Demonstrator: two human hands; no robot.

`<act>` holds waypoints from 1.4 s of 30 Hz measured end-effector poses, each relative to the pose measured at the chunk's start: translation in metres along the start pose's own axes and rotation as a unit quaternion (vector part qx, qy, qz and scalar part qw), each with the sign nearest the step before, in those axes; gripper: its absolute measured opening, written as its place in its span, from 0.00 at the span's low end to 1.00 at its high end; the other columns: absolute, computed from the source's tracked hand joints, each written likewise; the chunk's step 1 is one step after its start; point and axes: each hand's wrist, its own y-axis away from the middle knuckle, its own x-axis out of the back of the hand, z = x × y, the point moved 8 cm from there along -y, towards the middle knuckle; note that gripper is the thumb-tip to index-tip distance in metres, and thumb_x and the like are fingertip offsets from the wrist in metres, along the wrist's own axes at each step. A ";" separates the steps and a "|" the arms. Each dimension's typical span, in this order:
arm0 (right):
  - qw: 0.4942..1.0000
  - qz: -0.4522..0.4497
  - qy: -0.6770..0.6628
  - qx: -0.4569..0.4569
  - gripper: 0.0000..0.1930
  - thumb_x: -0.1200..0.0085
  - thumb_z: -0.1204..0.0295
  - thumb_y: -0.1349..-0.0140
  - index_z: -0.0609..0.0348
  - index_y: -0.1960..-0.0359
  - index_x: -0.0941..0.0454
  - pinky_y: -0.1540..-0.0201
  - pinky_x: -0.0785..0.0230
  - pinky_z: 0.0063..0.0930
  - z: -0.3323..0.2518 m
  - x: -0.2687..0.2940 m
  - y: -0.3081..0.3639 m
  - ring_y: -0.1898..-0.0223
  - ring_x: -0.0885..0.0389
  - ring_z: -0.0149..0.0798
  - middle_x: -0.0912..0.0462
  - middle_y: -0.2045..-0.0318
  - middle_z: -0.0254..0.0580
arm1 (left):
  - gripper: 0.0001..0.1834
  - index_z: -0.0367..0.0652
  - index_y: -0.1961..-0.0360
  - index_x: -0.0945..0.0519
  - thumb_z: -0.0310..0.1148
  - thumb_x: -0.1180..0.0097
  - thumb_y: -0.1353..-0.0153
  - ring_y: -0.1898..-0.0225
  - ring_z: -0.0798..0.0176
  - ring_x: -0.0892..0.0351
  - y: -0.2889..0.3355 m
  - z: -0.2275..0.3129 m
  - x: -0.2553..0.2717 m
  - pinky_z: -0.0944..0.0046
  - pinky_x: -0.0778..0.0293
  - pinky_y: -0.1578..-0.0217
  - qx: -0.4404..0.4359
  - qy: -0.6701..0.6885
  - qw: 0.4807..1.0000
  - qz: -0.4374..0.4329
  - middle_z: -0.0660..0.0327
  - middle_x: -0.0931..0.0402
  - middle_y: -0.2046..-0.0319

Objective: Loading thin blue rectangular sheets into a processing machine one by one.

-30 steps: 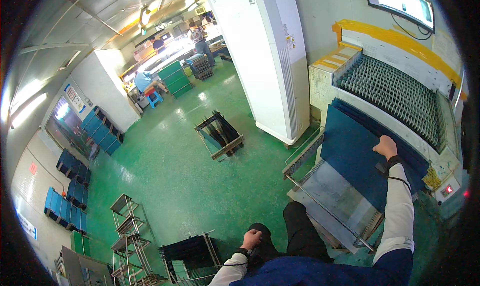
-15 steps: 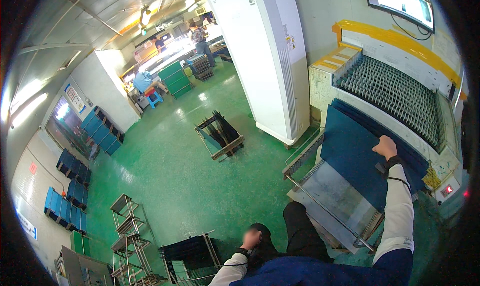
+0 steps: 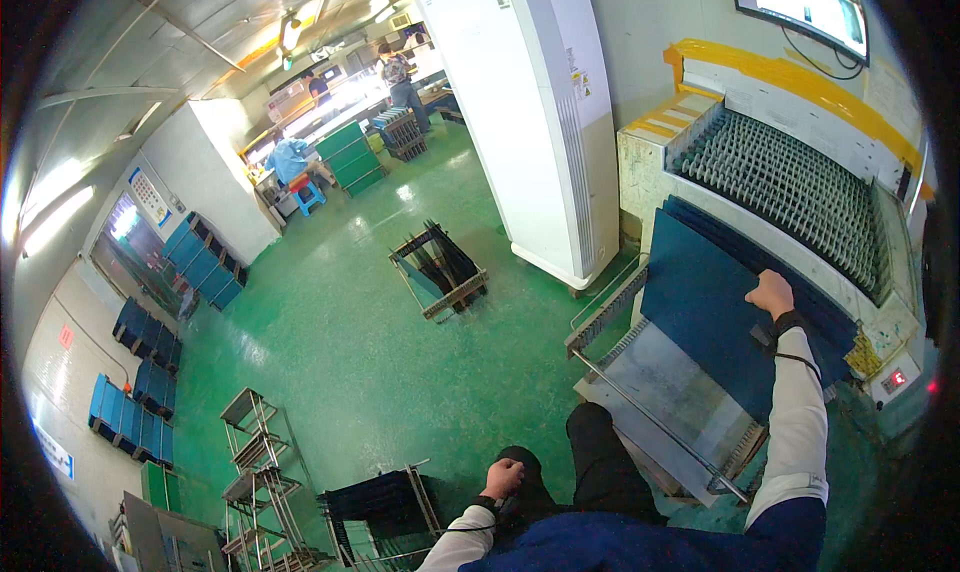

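My right hand (image 3: 770,294) is closed on the upper edge of a dark blue flat panel (image 3: 690,317), its fingers curled over and partly hidden. More blue panels stand tilted behind that one. They sit in a metal rack (image 3: 607,312) with slotted bars, to the right of my knees. Below the blue panel, a grey translucent sheet (image 3: 668,372) shows at the rack's near side. My left hand (image 3: 502,478) rests on my left knee with its fingers curled in, and nothing shows in it.
Behind the panels is a machine with rows of rollers (image 3: 790,197). A tall white cabinet unit (image 3: 525,122) stands ahead. Racks of dark panels (image 3: 440,270) (image 3: 375,507) and a metal step frame (image 3: 255,462) stand on the green floor. Other people work far off.
My hands stay where they were, the right one still at the blue panel's edge. Far off, the seated person in light blue has shifted slightly.
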 end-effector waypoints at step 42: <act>1.000 -0.004 0.006 0.004 0.22 0.34 0.62 0.60 0.64 0.64 0.21 0.54 0.26 0.44 0.003 -0.002 -0.001 0.57 0.19 0.54 0.18 0.62 0.55 | 0.12 0.38 0.68 0.20 0.39 0.43 0.39 0.80 0.69 0.23 -0.010 -0.009 0.002 0.67 0.27 0.79 -0.033 -0.039 0.999 0.006 0.62 0.21 0.77</act>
